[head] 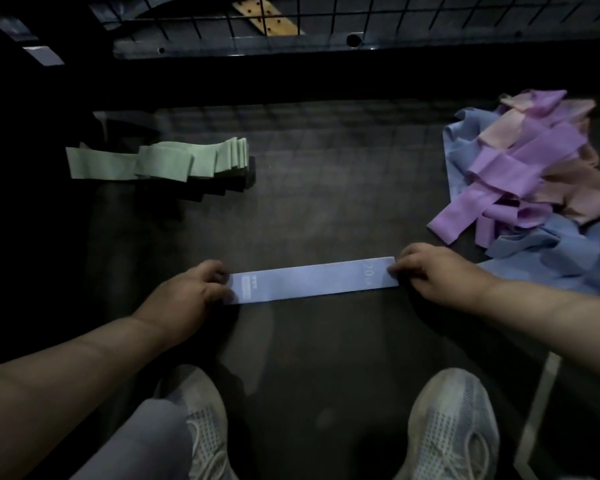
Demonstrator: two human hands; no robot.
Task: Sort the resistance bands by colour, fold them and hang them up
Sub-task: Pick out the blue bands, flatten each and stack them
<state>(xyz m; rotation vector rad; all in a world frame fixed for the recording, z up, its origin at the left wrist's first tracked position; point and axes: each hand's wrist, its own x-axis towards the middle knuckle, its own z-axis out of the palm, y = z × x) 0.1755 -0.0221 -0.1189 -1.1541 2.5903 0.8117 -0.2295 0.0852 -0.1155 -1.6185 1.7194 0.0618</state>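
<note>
A light blue resistance band (312, 280) lies flat and stretched out on the dark floor mat in front of me, with white print at both ends. My left hand (191, 292) pinches its left end and my right hand (430, 271) pinches its right end. A row of folded green bands (160, 162) sits at the far left. At the right lies a loose heap of purple bands (523, 161), pink bands (575, 195) and blue bands (548, 251) tangled together.
A black wire grid rack (326, 15) stands across the top of the view, with a wooden strip (267, 19) behind it. Both my shoes (454, 431) rest on the mat (326, 202) at the bottom. A pale floor strip (537, 410) runs at the lower right.
</note>
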